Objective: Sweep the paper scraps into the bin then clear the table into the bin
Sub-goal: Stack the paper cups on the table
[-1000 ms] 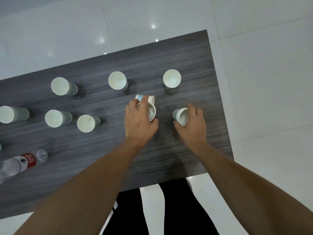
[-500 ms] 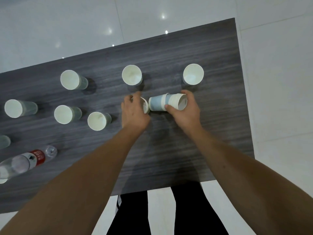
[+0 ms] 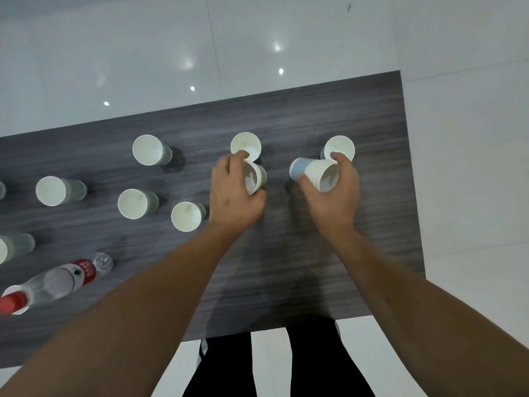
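Left hand (image 3: 233, 193) grips one white paper cup (image 3: 253, 177); right hand (image 3: 333, 193) grips tilted nested blue-white cup stack (image 3: 315, 174), mouth facing the person, directly right of that cup.

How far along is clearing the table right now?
Early. Done: no paper scraps show on the table. In hand: the left hand holds one cup, the right hand a nested stack. Left: upright cups like the far-left one and the bottle. No bin in view.
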A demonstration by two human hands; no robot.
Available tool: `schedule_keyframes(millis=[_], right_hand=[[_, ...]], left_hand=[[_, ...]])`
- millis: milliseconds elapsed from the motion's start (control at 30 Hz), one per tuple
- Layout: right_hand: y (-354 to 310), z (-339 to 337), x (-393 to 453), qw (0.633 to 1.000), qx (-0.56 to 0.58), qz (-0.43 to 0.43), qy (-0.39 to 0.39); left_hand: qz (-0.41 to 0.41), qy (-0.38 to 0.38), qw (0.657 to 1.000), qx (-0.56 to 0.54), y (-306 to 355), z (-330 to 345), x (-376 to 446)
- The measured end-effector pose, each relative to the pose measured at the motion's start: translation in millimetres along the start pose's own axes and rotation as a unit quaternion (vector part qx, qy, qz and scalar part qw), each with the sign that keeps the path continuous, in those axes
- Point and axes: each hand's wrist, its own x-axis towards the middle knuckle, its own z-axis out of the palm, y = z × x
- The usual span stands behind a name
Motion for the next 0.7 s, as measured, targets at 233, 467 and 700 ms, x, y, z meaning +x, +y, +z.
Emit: schedule_keyframes(millis=[233, 467, 700], right_hand=[[-8, -16, 45, 0.989, -0.113, -0.053, 0.081], [37, 6, 57, 0.973, -0.211, -0.064, -0.062], [24, 25, 12, 0.970, -0.190, -0.053, -0.144]], left_hand=[[0.005, 0.025, 0.999, 0.020, 15, -9, 63], [-0.024, -0.111, 0.993, 0.039, -26, 33, 56], [-0.100, -0.003, 0.994, 0.044, -31, -7, 14]])
